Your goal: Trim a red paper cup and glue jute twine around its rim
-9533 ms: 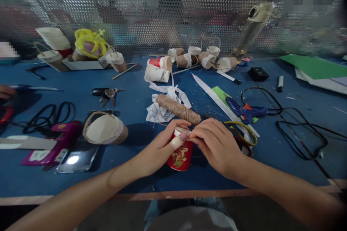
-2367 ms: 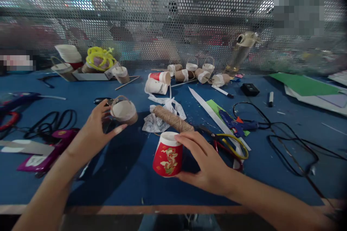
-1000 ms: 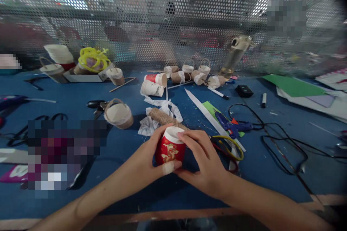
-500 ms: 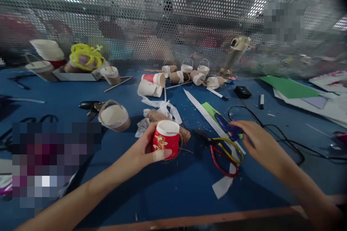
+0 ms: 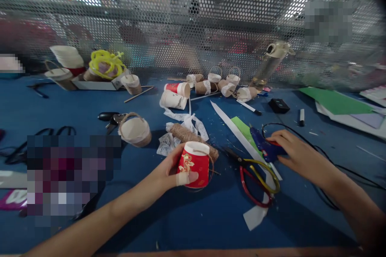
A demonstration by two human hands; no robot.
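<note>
Head view, left to right. Past a blurred patch, upright on the blue table (image 5: 75, 104): a twine-wrapped paper-cup basket with a loop handle (image 5: 134, 130). Toward the near edge, left grip (image 5: 169, 174) wrapped round a red paper cup with a white rim (image 5: 194, 162), bandaged thumb pressed across its front; cup tilted, just in front of a spool of brown twine (image 5: 183, 132). Cannot tell whether off the table. Next, lying flat, scissors with red and yellow handles (image 5: 237, 157). Farther right, right grip (image 5: 297, 154) curled over the rear of a blue hot-glue gun (image 5: 262, 144), beside a long white paper strip (image 5: 229, 122).
</note>
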